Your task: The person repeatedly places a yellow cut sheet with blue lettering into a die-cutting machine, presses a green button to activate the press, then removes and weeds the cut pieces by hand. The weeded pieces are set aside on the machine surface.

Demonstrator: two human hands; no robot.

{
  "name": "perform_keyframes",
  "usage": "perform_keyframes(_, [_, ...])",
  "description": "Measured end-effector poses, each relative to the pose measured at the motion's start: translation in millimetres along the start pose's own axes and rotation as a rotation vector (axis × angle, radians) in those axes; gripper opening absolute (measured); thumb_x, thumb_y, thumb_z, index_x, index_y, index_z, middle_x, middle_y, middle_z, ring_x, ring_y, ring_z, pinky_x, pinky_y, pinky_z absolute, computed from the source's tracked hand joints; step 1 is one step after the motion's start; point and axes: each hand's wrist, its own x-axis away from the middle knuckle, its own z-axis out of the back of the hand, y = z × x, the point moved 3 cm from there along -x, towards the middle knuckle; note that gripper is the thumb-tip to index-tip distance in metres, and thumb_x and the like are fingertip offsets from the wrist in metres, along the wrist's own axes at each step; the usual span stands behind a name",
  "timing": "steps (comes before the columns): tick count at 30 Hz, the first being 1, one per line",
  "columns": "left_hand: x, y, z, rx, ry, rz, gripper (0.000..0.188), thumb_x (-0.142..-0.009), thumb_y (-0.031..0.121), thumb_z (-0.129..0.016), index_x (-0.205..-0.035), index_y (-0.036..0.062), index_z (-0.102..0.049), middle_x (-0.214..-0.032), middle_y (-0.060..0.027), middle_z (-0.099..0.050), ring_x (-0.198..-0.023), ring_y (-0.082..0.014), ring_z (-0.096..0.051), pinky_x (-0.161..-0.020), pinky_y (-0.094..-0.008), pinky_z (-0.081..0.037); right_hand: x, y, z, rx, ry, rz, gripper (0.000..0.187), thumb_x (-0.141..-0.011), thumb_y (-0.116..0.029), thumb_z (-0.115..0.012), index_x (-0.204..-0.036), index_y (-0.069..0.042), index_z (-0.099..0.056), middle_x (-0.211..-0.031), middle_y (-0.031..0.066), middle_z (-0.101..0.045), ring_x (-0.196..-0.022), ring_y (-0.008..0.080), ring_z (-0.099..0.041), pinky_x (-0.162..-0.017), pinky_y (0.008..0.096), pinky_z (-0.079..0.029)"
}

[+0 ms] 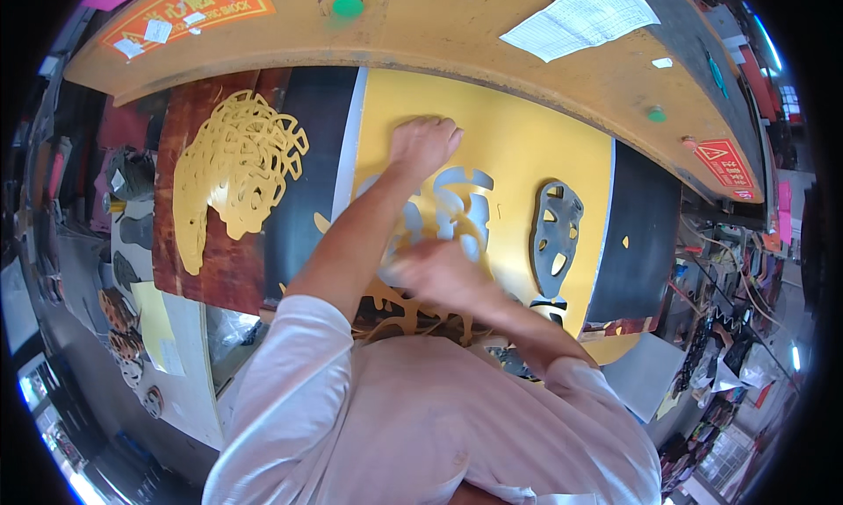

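A yellow sheet (518, 127) with several shaped cut-outs lies in front of me. My left hand (425, 143) is closed in a fist on its far left part; whatever the fingers may hold is hidden. Closer to me, my right hand (439, 275) is smeared by motion over the near edge of the cut-outs, so its fingers do not show clearly. A blurred yellow strip (452, 208) shows just beyond it. To the right, a dark grey cutting die (556, 233) with several openings lies on the sheet.
Cut yellow pieces (237, 167) are heaped on a reddish-brown board (180, 259) at the left. A dark mat (645, 233) borders the sheet at the right. An orange machine beam (421, 22) with green buttons and a paper sheet (580, 18) spans the far side.
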Motion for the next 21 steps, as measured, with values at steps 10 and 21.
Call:
perform_keyframes(10, [87,80,63,1.173,-0.322,0.143,0.033,-0.108,0.029,-0.066,-0.114,-0.0022,-0.073,-0.094,-0.0076,-0.074,-0.085,-0.0168,-0.069,-0.079,-0.0351,-0.057,92,109,39,-1.173,0.396,-0.253,0.021,-0.096,0.000,-0.063,-0.117,-0.002,-0.066,-0.097,0.0047,-0.072,-0.081,0.0117,-0.068,-0.078,0.0285,-0.056])
perform_keyframes(21, [130,80,87,1.398,-0.286,0.560,0.024,-0.103,0.019,-0.075,-0.119,0.0004,-0.074,-0.099,-0.0031,-0.072,-0.083,-0.0089,-0.066,-0.076,-0.0257,-0.058,86,59,33,-0.255,0.781,-0.196,0.040,-0.095,-0.023,-0.078,-0.126,0.001,-0.071,-0.113,0.0220,-0.070,-0.090,0.0372,-0.070,-0.083,0.0447,-0.058])
